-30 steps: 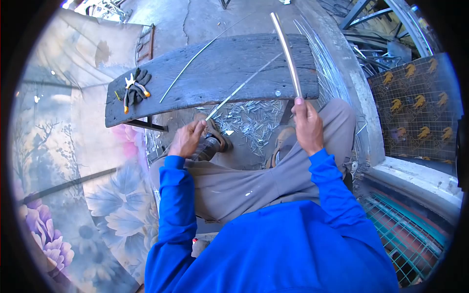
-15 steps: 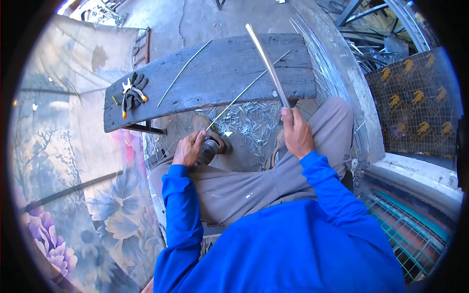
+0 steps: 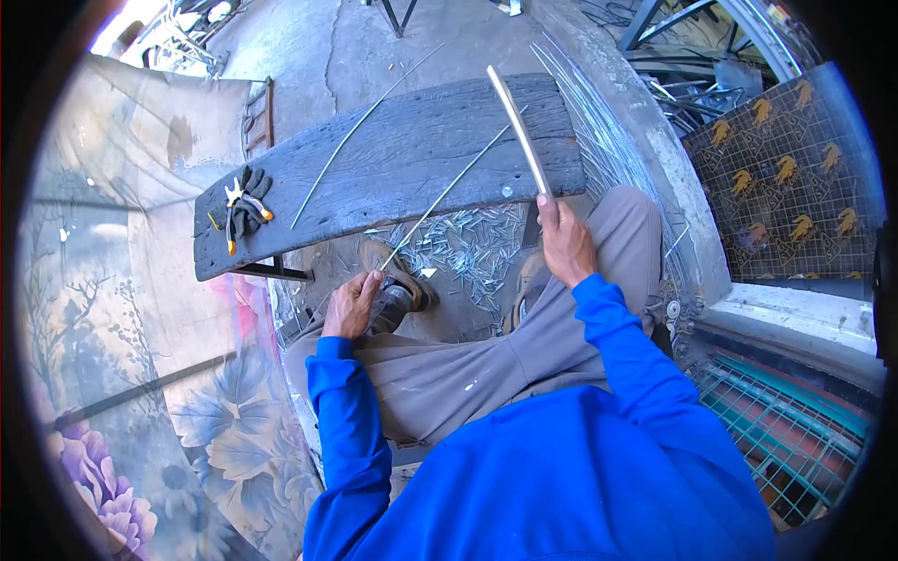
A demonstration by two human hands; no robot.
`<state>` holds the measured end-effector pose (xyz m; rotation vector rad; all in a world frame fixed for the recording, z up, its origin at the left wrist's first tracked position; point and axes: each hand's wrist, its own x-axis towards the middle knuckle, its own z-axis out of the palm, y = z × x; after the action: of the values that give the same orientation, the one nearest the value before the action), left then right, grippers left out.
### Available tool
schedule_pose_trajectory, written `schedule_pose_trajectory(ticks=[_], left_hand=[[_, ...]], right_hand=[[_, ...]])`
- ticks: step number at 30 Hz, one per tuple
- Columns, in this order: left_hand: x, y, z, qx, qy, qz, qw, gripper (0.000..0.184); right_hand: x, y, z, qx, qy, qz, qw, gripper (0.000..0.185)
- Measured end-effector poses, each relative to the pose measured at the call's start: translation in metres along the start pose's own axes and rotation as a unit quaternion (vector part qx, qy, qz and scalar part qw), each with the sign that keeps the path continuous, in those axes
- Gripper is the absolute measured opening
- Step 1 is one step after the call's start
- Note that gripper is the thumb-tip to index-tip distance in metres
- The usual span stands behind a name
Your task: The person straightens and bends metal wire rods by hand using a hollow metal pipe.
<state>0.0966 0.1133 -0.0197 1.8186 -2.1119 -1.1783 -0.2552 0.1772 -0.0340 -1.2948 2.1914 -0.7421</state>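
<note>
My left hand (image 3: 353, 305) is closed on the near end of a thin metal rod (image 3: 440, 198), which slants up to the right over the wooden bench (image 3: 374, 192). My right hand (image 3: 567, 245) grips the lower end of a shiny straight metal bar (image 3: 517, 126), thicker than the rod and pointing away over the bench. The bar's upper part is close to the rod's far end; whether they touch I cannot tell. Another thin rod (image 3: 341, 145) lies along the bench to the left. Pliers with orange-tipped handles (image 3: 266, 214) rest on a dark glove (image 3: 253, 182) at the bench's left end.
Many short metal offcuts (image 3: 472, 252) litter the floor between my feet. A bundle of long rods (image 3: 608, 150) lies past the bench's right end. Floral cloth (image 3: 224, 411) hangs at left. At right are a patterned board (image 3: 776, 178) and a green wire grid (image 3: 776, 430).
The view has shifted slightly. The bar in my right hand has tilted a little, its far end now nearer the rod's tip. Both hands keep their hold.
</note>
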Motion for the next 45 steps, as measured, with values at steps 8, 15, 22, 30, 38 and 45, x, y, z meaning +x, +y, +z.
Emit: schedule_pose_trajectory(ticks=[8,15,22,30,38,45], left_hand=[[0.011,-0.025,-0.007,-0.073,-0.045,-0.043,0.995,0.049],[0.018,-0.011,-0.004,-0.039,0.001,-0.032,0.999,0.039],[0.023,0.014,0.009,-0.038,0.075,0.084,0.993,0.028],[0.024,-0.008,0.005,-0.059,-0.008,0.045,0.997,0.037],[0.027,-0.017,0.005,-0.083,-0.044,0.023,0.995,0.041],[0.024,-0.016,0.005,-0.103,-0.053,0.019,0.993,0.04]], right_hand=[[0.008,0.027,0.014,-0.021,-0.071,-0.01,0.997,0.061],[0.006,0.032,0.017,-0.007,-0.104,0.022,0.994,0.066],[-0.005,0.02,0.003,0.016,-0.086,0.035,0.996,0.057],[-0.022,-0.021,-0.021,0.114,0.006,0.017,0.993,0.053],[-0.027,-0.001,0.009,0.052,0.003,-0.046,0.998,0.043],[-0.035,-0.015,0.003,0.067,0.013,-0.041,0.997,0.041]])
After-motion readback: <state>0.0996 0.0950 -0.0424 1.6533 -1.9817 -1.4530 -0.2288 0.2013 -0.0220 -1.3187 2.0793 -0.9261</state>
